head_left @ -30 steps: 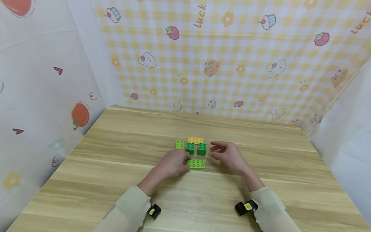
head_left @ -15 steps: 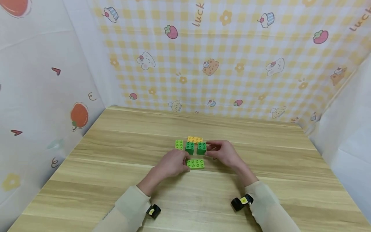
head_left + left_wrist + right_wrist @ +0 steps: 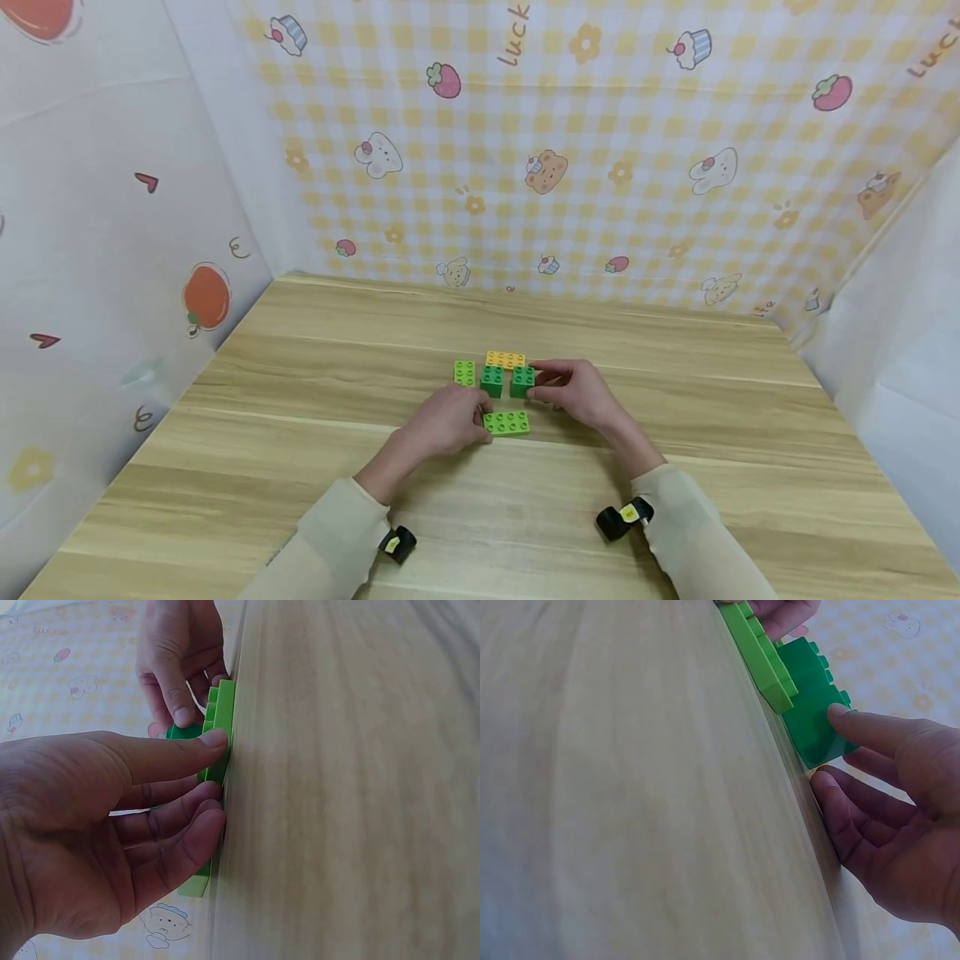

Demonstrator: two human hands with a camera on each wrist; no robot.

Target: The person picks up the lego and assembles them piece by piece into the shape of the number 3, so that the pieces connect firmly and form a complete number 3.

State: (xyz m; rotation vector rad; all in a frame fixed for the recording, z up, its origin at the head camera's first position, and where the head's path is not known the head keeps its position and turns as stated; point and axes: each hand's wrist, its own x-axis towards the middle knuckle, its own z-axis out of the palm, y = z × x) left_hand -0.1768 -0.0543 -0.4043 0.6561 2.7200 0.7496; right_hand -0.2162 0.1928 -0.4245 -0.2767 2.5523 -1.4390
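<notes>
My left hand (image 3: 448,418) pinches the left end of a flat lime-green brick (image 3: 507,423), which lies flat on the table nearest to me. In the left wrist view the thumb (image 3: 214,738) lies on that brick's near side. My right hand (image 3: 583,392) holds the right-hand dark green brick (image 3: 522,382) with its thumb on the near face; the other fingertips are partly hidden behind it. A second dark green brick (image 3: 492,382) stands just left of it, with a narrow gap between. Both dark green bricks are taller than the lime-green one.
A yellow brick (image 3: 506,360) lies right behind the dark green pair. Left of them is another lime-green brick (image 3: 464,372), partly covered by my left hand. The wooden table (image 3: 510,517) meets a patterned cloth (image 3: 502,150) at its back edge.
My right hand has moved left from beside the bricks, and its fingers now grip the right dark green brick. The left hand stays where it was.
</notes>
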